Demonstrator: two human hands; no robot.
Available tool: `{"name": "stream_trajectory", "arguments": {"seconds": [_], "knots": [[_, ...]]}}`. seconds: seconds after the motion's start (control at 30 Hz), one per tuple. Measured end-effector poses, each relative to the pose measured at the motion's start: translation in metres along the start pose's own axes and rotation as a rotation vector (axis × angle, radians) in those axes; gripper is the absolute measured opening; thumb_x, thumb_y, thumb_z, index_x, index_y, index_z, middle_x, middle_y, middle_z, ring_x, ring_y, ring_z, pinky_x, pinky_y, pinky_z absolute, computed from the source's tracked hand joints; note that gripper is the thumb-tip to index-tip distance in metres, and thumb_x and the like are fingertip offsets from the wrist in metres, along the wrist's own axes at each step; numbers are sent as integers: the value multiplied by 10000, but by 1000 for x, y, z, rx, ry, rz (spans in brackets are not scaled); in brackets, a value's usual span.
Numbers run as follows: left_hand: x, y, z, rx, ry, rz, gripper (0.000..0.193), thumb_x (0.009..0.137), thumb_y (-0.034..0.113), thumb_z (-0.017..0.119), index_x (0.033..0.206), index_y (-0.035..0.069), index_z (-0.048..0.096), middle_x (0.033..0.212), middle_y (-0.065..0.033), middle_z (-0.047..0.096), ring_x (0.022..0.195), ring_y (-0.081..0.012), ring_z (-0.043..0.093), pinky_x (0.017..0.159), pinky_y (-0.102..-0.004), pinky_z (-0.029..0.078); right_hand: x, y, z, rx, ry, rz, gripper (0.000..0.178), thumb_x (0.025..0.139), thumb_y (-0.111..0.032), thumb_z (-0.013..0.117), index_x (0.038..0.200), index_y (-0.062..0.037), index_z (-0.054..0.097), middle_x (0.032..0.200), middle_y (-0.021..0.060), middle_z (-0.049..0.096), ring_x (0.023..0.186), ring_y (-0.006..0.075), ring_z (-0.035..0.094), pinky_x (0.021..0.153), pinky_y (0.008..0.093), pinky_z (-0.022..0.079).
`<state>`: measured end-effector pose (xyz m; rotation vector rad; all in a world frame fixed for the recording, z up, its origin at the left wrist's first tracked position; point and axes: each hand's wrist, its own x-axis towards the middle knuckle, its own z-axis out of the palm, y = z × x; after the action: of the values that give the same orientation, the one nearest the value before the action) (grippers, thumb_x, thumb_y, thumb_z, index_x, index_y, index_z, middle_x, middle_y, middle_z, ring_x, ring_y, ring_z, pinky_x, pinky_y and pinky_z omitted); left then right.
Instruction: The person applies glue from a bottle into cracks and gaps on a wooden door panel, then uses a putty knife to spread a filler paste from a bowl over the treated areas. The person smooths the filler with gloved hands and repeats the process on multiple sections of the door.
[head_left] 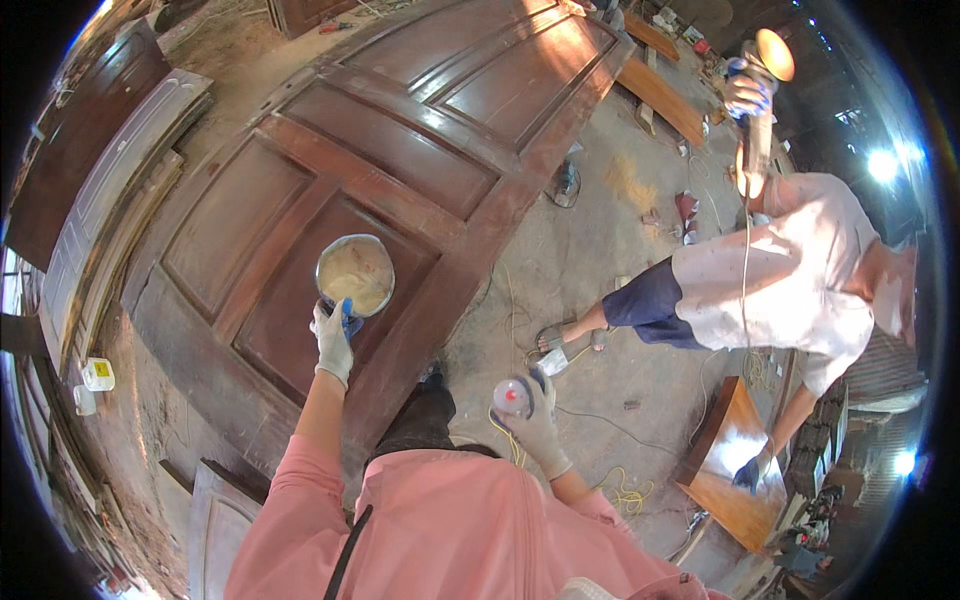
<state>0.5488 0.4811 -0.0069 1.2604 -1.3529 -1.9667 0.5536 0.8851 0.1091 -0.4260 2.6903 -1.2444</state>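
Note:
My left hand [334, 345], in a white glove with blue on the fingers, grips the near rim of a round bowl [357, 277] with tan material inside. The bowl is over a large brown panelled wooden door [395, 150] lying in front of me. My right hand [541, 432], also gloved, is closed round a translucent bottle [512, 398] with a red spot at its middle. It is held low, to the right of the door's near edge; most of the bottle's length is hidden.
To the right a co-worker [780, 270] raises a power tool [757, 100] with a round disc, the other hand on a wooden board [735, 480]. Cords [628, 495] lie across the floor. More door panels [120, 170] lean at the left, near a white container [98, 374].

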Motion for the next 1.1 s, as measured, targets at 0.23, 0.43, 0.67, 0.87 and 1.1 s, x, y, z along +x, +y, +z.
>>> {"name": "stream_trajectory", "arguments": {"seconds": [0.23,0.43,0.67,0.87,1.1], "knots": [[-2,13,44,-66,-181,-22,640,1060,271,687,1603,114,389,1413,-47,518,1098,-144,636,935,-342,563,130,-9,-11,-25,68,-76,790,736,-253,927,1418,-81,569,1514,223,472,1408,464,428,1176,543,379],[-14,19,53,-85,-125,-3,616,1102,296,614,1625,91,359,1440,-53,572,1131,-151,636,977,-357,550,230,2,3,-76,-66,-40,729,793,-102,917,1420,-32,552,1423,136,538,1313,273,564,1123,407,485],[-11,12,65,-47,-44,45,602,1129,359,548,1631,84,365,1543,-68,482,1237,-165,598,1016,-355,537,439,55,35,324,78,-100,741,798,-122,903,1434,-18,535,1370,167,550,1289,333,560,1129,434,448],[-17,13,78,-11,146,36,597,1132,404,524,1631,103,392,1524,-63,519,1333,-190,554,1065,-361,507,587,0,63,98,34,-258,710,829,-146,882,1426,-22,519,1373,194,513,1264,355,548,1104,452,449],[-18,14,96,145,408,29,660,1061,468,625,1623,176,441,1546,-87,463,1427,-237,479,1171,-389,412,617,17,104,203,-216,-314,736,832,-211,889,1433,-12,512,1356,184,531,1257,340,551,1092,442,452]]}}
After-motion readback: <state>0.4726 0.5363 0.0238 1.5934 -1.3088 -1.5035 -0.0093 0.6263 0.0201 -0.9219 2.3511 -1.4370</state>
